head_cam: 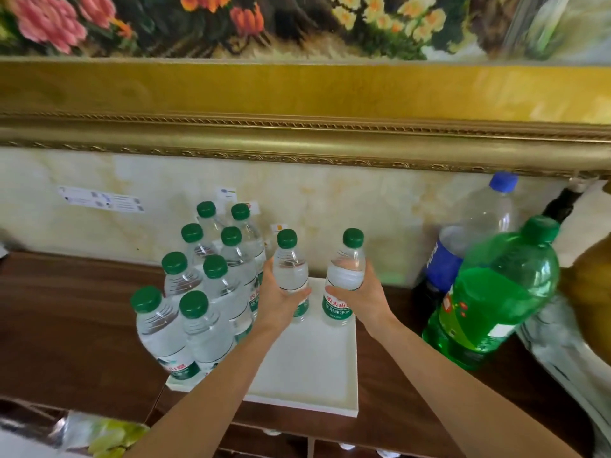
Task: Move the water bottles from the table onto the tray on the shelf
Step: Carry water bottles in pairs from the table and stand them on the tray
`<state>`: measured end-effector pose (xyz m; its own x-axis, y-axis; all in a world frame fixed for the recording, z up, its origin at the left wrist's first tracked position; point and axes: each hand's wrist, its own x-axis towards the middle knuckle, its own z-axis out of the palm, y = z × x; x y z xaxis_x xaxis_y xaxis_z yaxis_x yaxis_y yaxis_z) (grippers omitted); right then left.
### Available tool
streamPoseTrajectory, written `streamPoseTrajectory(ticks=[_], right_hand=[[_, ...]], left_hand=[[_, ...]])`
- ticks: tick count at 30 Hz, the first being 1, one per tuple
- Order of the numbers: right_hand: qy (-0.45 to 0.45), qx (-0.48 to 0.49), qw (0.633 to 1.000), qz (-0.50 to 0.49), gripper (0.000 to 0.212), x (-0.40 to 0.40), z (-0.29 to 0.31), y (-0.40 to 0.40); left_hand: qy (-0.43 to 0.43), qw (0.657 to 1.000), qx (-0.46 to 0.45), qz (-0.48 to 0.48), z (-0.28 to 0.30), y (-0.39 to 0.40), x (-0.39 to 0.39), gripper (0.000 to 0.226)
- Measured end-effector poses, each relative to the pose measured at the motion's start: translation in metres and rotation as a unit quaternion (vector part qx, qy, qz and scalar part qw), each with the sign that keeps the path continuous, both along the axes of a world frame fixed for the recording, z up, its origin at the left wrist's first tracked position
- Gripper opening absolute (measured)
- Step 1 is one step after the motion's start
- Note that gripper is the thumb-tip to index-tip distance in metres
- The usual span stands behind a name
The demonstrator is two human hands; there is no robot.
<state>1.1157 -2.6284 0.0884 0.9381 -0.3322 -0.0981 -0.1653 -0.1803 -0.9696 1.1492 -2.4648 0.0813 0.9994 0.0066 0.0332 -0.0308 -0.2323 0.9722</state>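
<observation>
Gripping 2 green-capped water bottles upright over the white tray (pixel 334 375), a person is holding 1 in each hand above the dark wooden shelf (pixel 66 325). The left hand (pixel 281 297) is wrapping the left bottle (pixel 290 266); the right hand (pixel 358 294) is clasping the right bottle (pixel 345 276). 8 more water bottles (pixel 205 292) are standing clustered on the tray's left side. A green soda bottle (pixel 496 299) and a blue-capped bottle (pixel 469 233) are sitting to the right, beneath a gold picture frame (pixel 297 104).
</observation>
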Motion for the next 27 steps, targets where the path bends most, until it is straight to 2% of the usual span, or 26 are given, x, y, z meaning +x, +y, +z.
streamPoseTrajectory(ticks=[4, 8, 14, 23, 25, 27], right_hand=[[0.007, -0.015, 1.000, 0.001, 0.068, 0.014, -0.002, 0.001], [0.003, -0.022, 1.000, 0.022, 0.060, 0.019, 0.002, 0.005], [-0.004, -0.060, 0.996, 0.059, 0.060, 0.014, 0.002, 0.002], [-0.002, -0.079, 0.993, 0.084, 0.064, 0.019, 0.002, -0.008], [-0.004, -0.092, 0.992, 0.092, 0.064, 0.020, 0.003, -0.011], [-0.011, -0.099, 0.990, 0.099, 0.064, 0.021, 0.004, -0.014]], left_hand=[[0.006, 0.999, 0.048, -0.010, -0.011, 0.003, -0.004, 0.061], [0.039, 0.997, 0.060, 0.000, -0.033, 0.006, -0.011, 0.055], [0.031, 0.994, 0.097, 0.028, -0.068, -0.002, 0.019, 0.061], [0.041, 0.987, 0.133, 0.086, -0.083, -0.008, 0.063, 0.074], [0.063, 0.980, 0.178, 0.059, -0.064, -0.007, 0.046, 0.077], [0.101, 0.956, 0.273, -0.037, -0.044, -0.004, 0.021, 0.076]])
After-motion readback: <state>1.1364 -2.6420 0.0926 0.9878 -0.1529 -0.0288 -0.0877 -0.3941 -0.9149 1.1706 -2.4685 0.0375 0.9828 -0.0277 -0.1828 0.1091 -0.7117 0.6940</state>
